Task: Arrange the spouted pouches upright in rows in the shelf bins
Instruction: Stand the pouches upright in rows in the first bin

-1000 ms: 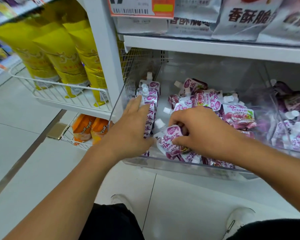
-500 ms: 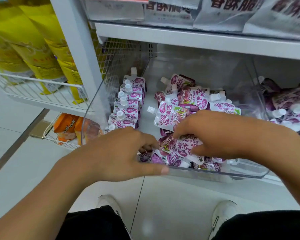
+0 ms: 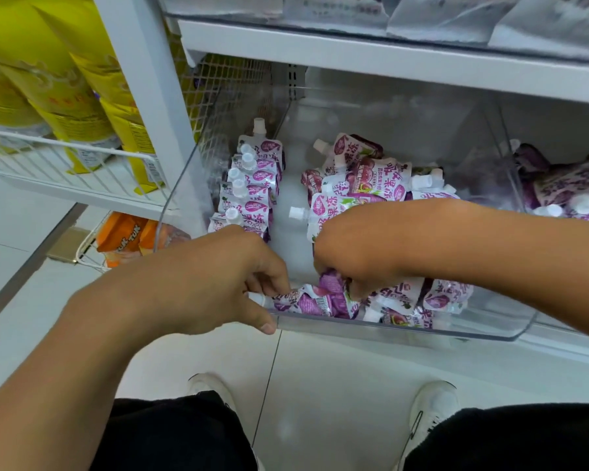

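A clear plastic shelf bin (image 3: 405, 329) holds purple-and-white spouted pouches. Along its left wall stands an upright row of pouches (image 3: 252, 185) with white caps up. A loose heap of pouches (image 3: 371, 178) lies on the right side. At the bin's front edge a pouch (image 3: 306, 300) lies on its side. My left hand (image 3: 211, 277) pinches its spout end with curled fingers, thumb over the bin's rim. My right hand (image 3: 357, 246) grips the other end of that pouch, fingers curled down into the front pouches.
A second clear bin (image 3: 565, 185) with the same pouches sits to the right. Yellow bags (image 3: 65, 79) stand in a white wire basket on the left, orange packs (image 3: 123, 232) below. A white shelf (image 3: 388, 59) overhangs the bin. My shoes are on the tiled floor below.
My left hand left the upright row and came down to the bin's front edge. Both hands now hold a pouch lying there. The view tilted downward.
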Action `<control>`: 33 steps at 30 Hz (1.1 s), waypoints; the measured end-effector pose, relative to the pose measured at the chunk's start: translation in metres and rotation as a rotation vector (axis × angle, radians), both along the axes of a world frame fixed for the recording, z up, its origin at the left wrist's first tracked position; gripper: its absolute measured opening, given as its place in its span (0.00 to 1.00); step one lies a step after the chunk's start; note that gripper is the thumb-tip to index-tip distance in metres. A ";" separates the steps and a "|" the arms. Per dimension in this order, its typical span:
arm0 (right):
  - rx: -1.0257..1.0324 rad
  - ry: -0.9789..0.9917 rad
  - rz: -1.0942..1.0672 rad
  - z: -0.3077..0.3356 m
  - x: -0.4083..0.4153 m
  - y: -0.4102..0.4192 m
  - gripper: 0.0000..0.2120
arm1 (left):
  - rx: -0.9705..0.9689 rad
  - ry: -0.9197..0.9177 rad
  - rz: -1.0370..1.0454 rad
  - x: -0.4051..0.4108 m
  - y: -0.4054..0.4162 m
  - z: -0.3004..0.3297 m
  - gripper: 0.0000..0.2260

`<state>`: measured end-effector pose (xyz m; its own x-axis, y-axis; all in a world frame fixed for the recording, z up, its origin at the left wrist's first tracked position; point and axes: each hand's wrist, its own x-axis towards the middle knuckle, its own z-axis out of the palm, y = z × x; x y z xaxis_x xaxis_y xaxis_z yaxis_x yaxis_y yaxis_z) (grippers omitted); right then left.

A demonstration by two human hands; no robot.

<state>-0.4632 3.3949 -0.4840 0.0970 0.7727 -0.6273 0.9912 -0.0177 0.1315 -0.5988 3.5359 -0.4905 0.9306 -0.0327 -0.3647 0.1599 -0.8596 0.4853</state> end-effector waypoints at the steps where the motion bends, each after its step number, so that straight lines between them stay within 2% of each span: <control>1: 0.057 0.010 0.025 0.002 0.002 -0.006 0.07 | -0.010 -0.013 0.006 -0.001 0.001 -0.001 0.17; 4: 0.213 0.039 0.022 0.010 0.007 -0.023 0.05 | -0.075 -0.041 0.027 -0.004 0.003 -0.002 0.14; 7: 0.359 0.056 -0.115 0.021 0.015 -0.039 0.14 | -0.094 -0.055 0.029 -0.004 0.005 -0.002 0.12; 10: 0.490 0.125 -0.212 0.022 0.011 -0.048 0.11 | -0.057 -0.032 0.024 -0.005 0.005 0.000 0.15; 12: 0.455 0.183 -0.213 0.012 -0.003 -0.043 0.11 | -0.008 -0.013 -0.013 -0.005 0.003 0.001 0.17; 14: 0.366 0.213 -0.154 -0.001 -0.015 -0.034 0.23 | 0.029 0.001 -0.027 -0.003 0.001 0.004 0.16; 16: 0.289 0.166 -0.092 -0.008 -0.017 -0.021 0.29 | 0.058 -0.001 -0.029 -0.002 0.000 0.007 0.16; 18: 0.221 0.100 -0.057 -0.012 -0.012 -0.010 0.24 | 0.075 -0.015 -0.044 -0.001 0.000 0.010 0.14; 21: 0.196 -0.019 0.087 -0.018 -0.013 -0.003 0.07 | 0.125 -0.025 -0.056 -0.001 -0.002 0.014 0.11; 22: 0.189 -0.056 0.118 -0.017 -0.016 -0.002 0.05 | 0.138 -0.034 -0.054 -0.001 -0.003 0.014 0.11; 24: 0.219 -0.080 0.146 -0.012 -0.014 -0.007 0.07 | 0.163 -0.056 -0.058 -0.001 -0.005 0.012 0.10; 27: 0.368 -0.069 0.105 0.001 0.001 -0.024 0.04 | 0.195 -0.092 -0.055 -0.002 -0.006 0.011 0.10; 31: 0.527 -0.031 -0.107 0.007 0.008 -0.050 0.09 | 0.134 -0.127 -0.019 -0.006 -0.002 0.014 0.07; 33: 0.567 -0.055 -0.159 0.002 0.003 -0.054 0.08 | 0.129 -0.145 -0.027 -0.008 0.003 0.015 0.07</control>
<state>-0.4598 3.3412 -0.4815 0.2601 0.9591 -0.1117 0.9625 -0.2482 0.1098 -0.6071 3.5393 -0.4756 0.9732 -0.0203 -0.2292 0.0720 -0.9193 0.3869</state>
